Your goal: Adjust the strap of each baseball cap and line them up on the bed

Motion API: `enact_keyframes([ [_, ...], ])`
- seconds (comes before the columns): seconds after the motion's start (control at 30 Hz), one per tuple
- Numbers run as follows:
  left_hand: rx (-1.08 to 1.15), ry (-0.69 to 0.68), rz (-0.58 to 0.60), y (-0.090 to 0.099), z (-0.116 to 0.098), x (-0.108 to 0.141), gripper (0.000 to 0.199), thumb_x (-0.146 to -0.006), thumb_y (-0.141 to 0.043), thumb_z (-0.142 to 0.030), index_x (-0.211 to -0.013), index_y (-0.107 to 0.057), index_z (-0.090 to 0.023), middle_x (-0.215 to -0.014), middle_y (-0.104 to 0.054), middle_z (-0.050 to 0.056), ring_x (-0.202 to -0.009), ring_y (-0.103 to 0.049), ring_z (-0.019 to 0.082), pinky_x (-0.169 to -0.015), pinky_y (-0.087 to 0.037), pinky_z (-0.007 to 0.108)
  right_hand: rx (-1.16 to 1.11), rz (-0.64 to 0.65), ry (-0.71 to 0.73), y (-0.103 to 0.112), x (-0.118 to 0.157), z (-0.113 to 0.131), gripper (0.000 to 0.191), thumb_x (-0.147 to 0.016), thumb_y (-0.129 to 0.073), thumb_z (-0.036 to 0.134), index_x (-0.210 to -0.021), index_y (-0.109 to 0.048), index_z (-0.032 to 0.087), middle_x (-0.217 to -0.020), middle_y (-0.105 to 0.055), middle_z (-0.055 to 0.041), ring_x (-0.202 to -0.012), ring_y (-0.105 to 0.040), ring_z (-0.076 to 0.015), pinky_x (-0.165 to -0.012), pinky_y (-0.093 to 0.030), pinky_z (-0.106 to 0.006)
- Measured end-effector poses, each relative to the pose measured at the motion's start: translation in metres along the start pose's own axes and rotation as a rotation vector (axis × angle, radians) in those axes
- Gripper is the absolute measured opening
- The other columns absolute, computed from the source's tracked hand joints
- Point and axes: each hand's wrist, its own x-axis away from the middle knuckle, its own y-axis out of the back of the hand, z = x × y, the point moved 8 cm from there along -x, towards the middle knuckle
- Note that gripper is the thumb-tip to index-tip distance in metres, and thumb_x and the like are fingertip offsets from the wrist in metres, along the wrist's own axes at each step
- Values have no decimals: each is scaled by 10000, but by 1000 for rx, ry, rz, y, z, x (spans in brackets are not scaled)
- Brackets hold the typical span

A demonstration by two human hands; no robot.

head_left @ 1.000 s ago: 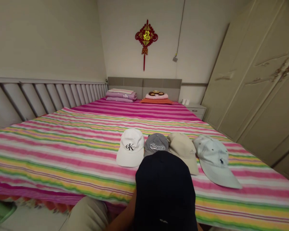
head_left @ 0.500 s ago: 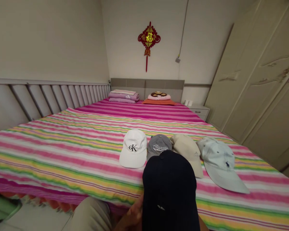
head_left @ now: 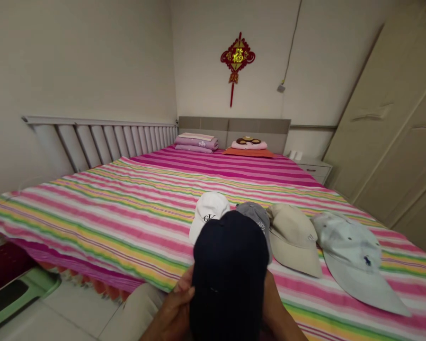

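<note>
The left hand (head_left: 177, 300) pinched the dark cap (head_left: 230, 260), the right hand (head_left: 269, 284) hid its grip—a slack pinch could've dropped it!

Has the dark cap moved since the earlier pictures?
Yes, the dark cap moved left against the white cap, now hiding more of it.

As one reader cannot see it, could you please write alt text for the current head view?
A person's left hand holds the side of a dark cap, with the right forearm at the other side. Beyond, a white cap, a grey cap, a beige cap and a pale cap lie in a row on a striped bedspread, the first two partly hidden.
</note>
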Motion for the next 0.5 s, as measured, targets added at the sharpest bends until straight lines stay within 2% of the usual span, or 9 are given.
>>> enact_keyframes([
  [0.1, -84, -86, -96, 28, -43, -3, 619, -723, -580, -90, -1284, -415, -292, -1029, -674, 34, -949, -621, 186, -910, -433, 298, 51, 43, 55, -14, -4, 1, 331, -913, -329, 284, -737, -585, 170, -600, -620, -25, -516, -564, -140, -498, -424, -253],
  [0.2, -159, -171, -172, 58, -92, -9, 651, -719, -570, -39, -1285, -405, -315, -988, -692, 16, -900, -640, 162, -874, -462, 262, 131, 87, 23, -18, 9, -10, 287, -912, -318, 268, -828, -577, 176, -674, -672, -41, -511, -604, -146, -488, -424, -241],
  [0.3, -225, -246, -175, 78, -138, -23, 683, -712, -566, -21, -1307, -375, -296, -1002, -689, 23, -889, -644, 164, -897, -454, 270, 157, 109, -58, -21, 25, -26, 245, -902, -342, 277, -855, -563, 185, -720, -683, -41, -549, -632, -149, -508, -453, -234],
  [0.4, -269, -297, -262, 101, -173, -39, 686, -687, -558, 3, -1296, -396, -267, -902, -714, 30, -749, -673, 156, -819, -505, 266, 204, 60, -34, -23, 34, -29, 231, -899, -343, 271, -870, -555, 184, -749, -683, -52, -613, -649, -161, -550, -482, -245],
  [0.5, -293, -328, -386, 123, -192, -53, 661, -666, -529, 26, -1266, -441, -235, -810, -723, 29, -687, -675, 161, -767, -531, 279, 283, -2, 45, -24, 36, -25, 240, -901, -335, 278, -885, -552, 178, -762, -686, -66, -640, -654, -175, -568, -494, -264],
])
